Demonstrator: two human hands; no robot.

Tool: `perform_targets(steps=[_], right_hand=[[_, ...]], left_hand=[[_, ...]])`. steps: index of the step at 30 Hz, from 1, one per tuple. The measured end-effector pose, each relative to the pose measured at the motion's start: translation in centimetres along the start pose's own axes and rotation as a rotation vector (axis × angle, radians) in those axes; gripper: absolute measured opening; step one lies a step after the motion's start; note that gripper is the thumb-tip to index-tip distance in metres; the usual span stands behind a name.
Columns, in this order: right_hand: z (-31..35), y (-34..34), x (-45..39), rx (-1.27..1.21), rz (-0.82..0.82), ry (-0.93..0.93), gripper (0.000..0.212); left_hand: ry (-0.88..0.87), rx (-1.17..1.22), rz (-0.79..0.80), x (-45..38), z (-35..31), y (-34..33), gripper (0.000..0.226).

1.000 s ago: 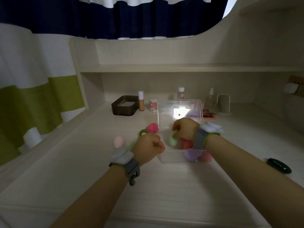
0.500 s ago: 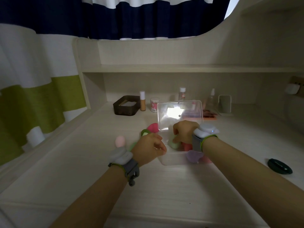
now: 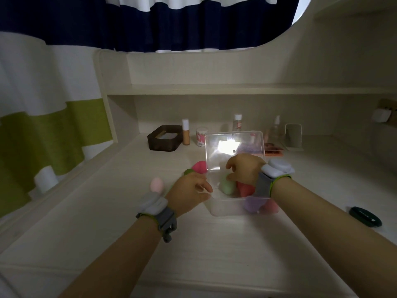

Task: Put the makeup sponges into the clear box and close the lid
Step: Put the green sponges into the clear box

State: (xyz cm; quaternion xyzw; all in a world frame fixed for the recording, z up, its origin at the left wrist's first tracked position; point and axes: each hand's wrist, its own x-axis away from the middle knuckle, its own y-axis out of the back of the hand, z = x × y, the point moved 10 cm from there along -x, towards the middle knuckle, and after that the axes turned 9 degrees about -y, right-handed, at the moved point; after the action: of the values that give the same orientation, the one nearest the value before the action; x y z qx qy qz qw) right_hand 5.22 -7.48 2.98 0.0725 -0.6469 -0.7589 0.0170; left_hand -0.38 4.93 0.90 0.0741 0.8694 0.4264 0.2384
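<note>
The clear box [image 3: 223, 210] stands on the desk with its lid [image 3: 234, 147] upright and open. Inside lie a pale green sponge [image 3: 225, 187], a red sponge [image 3: 245, 190], a purple sponge [image 3: 253, 204] and a pink sponge [image 3: 272, 206]. My right hand [image 3: 245, 168] reaches into the box, its fingertips closed on the pale green sponge. My left hand [image 3: 189, 194] is curled against the box's left rim, thumb on the edge. Left of the box lie a light pink sponge [image 3: 156, 184], a hot pink sponge [image 3: 199, 166] and a partly hidden green sponge [image 3: 188, 172].
At the back stand a dark tray [image 3: 164, 140], a foundation bottle [image 3: 185, 132], a cotton swab jar [image 3: 201, 137], clear bottles [image 3: 237, 122], a small mirror [image 3: 293, 136] and a palette [image 3: 274, 150]. A dark compact [image 3: 365, 216] lies at the right. A shelf runs overhead.
My right hand has sunk a little deeper into the box with the pale green sponge. My left hand has stayed at the box's left rim.
</note>
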Motion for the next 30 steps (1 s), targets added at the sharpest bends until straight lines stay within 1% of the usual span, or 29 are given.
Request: perform_targets(steps=[2,4,7,11,15,18,23,26,28,30], right_hand=[[0.6,0.6,0.2,-0.019,-0.048,0.012,0.04],[1.4,1.1,0.5,-0.095,-0.05,0.04,0.035],[2.7,1.9,1.3,-0.317,-0.058,0.09,0.027],[4.3,1.1,2.0,-0.544,0.039,0.127,0.022],[4.7,0.5,2.4,-0.616,0.08,0.131,0.021],[4.6,0.1,2.5,-0.625,0.088,0.121,0.019],[4.4,0.0,2.6,-0.656,0.101,0.114,0.017],[4.4,0.1,2.7,-0.679,0.11,0.117,0.017],[4.2,0.3,2.7,-0.689,0.106,0.114,0.017],[3.9,0.4,2.7,-0.704,0.098,0.101,0.017]], left_hand=[[0.071,-0.04,-0.102,0.2,1.3,1.6,0.017],[0.127,-0.09,-0.137,0.4,2.6,2.4,0.017],[0.165,-0.176,-0.093,0.9,4.1,2.6,0.02],[0.207,-0.305,0.023,1.5,5.8,2.2,0.03],[0.227,-0.373,0.132,1.9,7.0,1.5,0.043],[0.24,-0.375,0.152,2.2,7.7,1.4,0.042],[0.268,-0.353,0.12,2.3,8.0,1.9,0.04],[0.261,-0.316,0.068,2.3,7.8,2.3,0.039],[0.247,-0.273,-0.015,2.4,7.2,3.0,0.038],[0.2,-0.198,-0.146,2.3,6.0,4.2,0.032]])
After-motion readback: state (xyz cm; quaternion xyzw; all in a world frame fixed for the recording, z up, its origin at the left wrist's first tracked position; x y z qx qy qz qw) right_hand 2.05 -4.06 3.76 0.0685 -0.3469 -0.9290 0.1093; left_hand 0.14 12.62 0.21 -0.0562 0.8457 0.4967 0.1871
